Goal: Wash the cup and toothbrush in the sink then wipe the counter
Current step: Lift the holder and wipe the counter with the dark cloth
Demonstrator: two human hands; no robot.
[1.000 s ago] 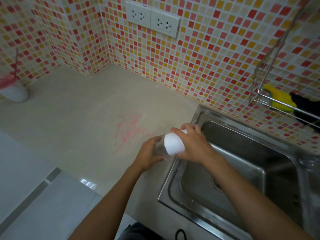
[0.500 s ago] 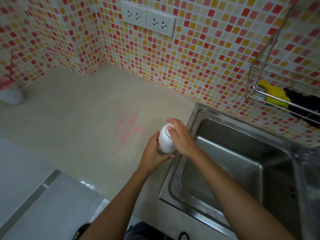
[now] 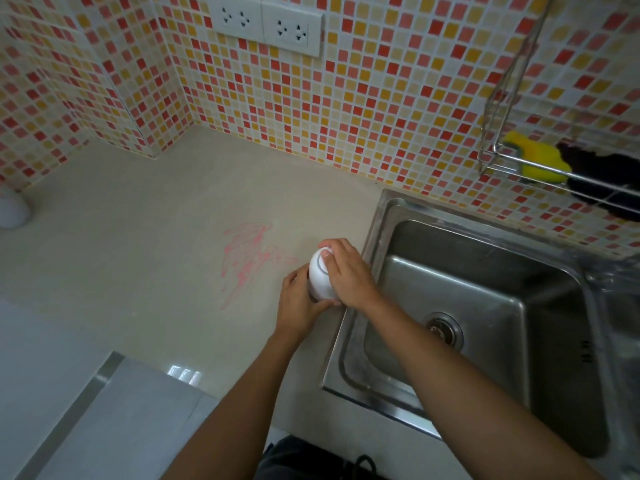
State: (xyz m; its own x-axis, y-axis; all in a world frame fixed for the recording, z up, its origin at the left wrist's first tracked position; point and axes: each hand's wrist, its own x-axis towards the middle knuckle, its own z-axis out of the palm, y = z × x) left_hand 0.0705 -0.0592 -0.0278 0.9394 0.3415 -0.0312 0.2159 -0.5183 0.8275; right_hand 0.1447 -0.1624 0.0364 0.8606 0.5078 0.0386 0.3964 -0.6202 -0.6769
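White and round, the cup point(image 3: 320, 275) sits bottom-up between two hands, just left of the sink's rim. The left hand point(image 3: 299, 304) wraps around its near side and holds it. The right hand point(image 3: 348, 271) is closed over the top, with fingers point(image 3: 329, 252) pressing on the cup's bottom. The shiny metal sink point(image 3: 360, 344) is on the right, with a round drain point(image 3: 441, 329) in it. Pink scribble marks point(image 3: 249, 258) are on the pale counter point(image 3: 138, 244), just left of the cup. Far left, at the picture's edge, stands a white thing point(image 3: 12, 211), maybe another cup. On the far right wall, a wire rack point(image 3: 498, 161) holds a yellow sponge point(image 3: 535, 157) and a black cloth point(image 3: 609, 178).
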